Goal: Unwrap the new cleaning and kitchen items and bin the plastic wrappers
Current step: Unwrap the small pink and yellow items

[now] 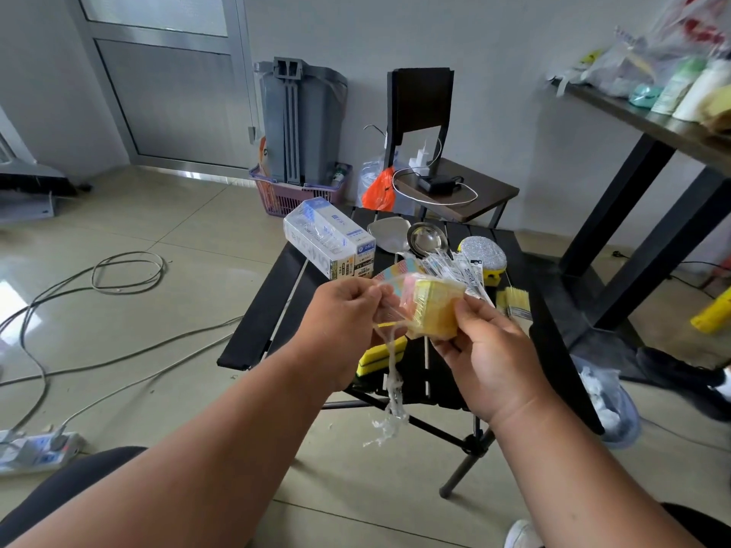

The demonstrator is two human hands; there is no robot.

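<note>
Head view: both hands up over the black slatted bench (253, 334). Right hand (484, 352) grips a pack of sponges (433, 306), yellow w/ pink showing, fingers curled round its lower right side. Left hand (348, 310) pinches the clear plastic wrapper (389, 383) at the pack's left end; a twisted strip of it hangs down below the hands, past the bench edge. Pack is held above the bench, not touching it. On the bench behind: 2 boxes in shrink wrap (330, 241) at the far left, a metal spatula (389, 233) and ladle (427, 239) side by side w/ wrapped handles, a silver scrubber pad (484, 251) to their right, a yellow brush (516, 302) near the right edge, a yellow sponge (379, 359) partly hidden under the hands. Grey bin (302, 120) stands by the wall in a purple basket (285, 195), well apart from the bench. Chair (455, 183) w/ charger and cable just beyond the bench.
</note>
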